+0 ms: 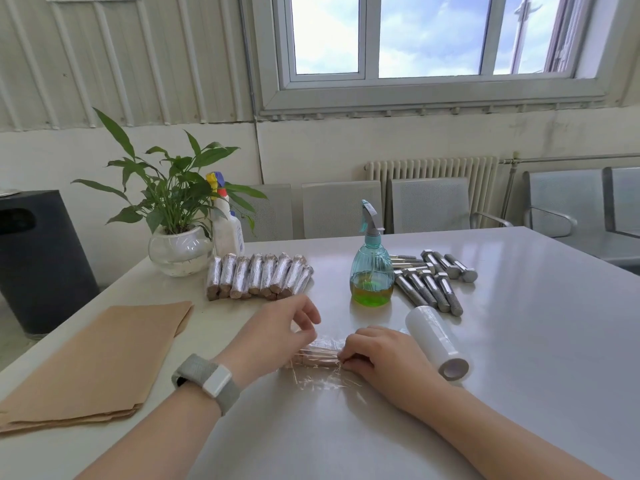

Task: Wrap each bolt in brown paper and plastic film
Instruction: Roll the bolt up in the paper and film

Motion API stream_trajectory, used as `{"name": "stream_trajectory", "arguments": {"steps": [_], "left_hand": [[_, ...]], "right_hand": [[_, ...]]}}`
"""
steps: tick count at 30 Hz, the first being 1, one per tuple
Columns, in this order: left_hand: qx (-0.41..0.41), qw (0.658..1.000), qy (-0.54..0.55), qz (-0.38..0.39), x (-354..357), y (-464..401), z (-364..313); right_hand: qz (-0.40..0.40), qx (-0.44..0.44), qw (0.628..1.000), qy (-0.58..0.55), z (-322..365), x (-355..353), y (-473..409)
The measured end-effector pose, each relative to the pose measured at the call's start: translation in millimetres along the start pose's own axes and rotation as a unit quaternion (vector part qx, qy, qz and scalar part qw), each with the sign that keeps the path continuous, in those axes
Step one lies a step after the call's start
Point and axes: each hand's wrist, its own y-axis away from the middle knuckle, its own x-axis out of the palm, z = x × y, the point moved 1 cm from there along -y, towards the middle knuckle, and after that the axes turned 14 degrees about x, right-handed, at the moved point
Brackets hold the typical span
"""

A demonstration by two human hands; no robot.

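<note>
Your left hand (277, 336) and right hand (379, 355) sit close together, both with fingers curled onto the paper-wrapped bolt (318, 353), which lies on the smooth white table (519, 341) between them. Clear, crinkled plastic film (320, 381) covers the bolt and spreads flat toward you. The white cylindrical film roll (438, 342) lies just beside your right hand. Flat brown paper sheets (93, 362) are stacked at left. Finished wrapped bolts (258, 277), glossy and ridged, stand in a row behind. Bare steel hex bolts (433, 282) are piled right of the translucent teal spray bottle (372, 271), which holds yellow-green liquid.
</note>
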Motion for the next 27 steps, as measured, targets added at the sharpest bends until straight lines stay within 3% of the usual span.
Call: {"name": "stream_trajectory", "arguments": {"steps": [3, 13, 17, 20, 27], "left_hand": [[0.019, 0.994, -0.098, 0.046, 4.5, 11.4, 3.8], [0.063, 0.985, -0.151, 0.053, 18.7, 9.7, 3.0], [0.065, 0.977, -0.196, 0.054, 21.1, 6.8, 0.4], [0.053, 0.978, -0.192, 0.056, 22.0, 6.7, 0.7], [0.03, 0.984, -0.158, 0.074, 19.6, 7.3, 3.8]], "right_hand": [[0.008, 0.014, 1.0, 0.004, 1.4, -0.9, -0.1], [0.043, 0.088, 0.995, -0.006, 3.5, -5.7, -4.0], [0.011, 0.128, 0.992, -0.007, 14.3, -0.1, -11.6], [0.006, 0.099, 0.994, 0.046, 25.0, 6.9, -11.0], [0.062, 0.136, 0.989, 0.006, 18.7, 0.7, -12.4]]}}
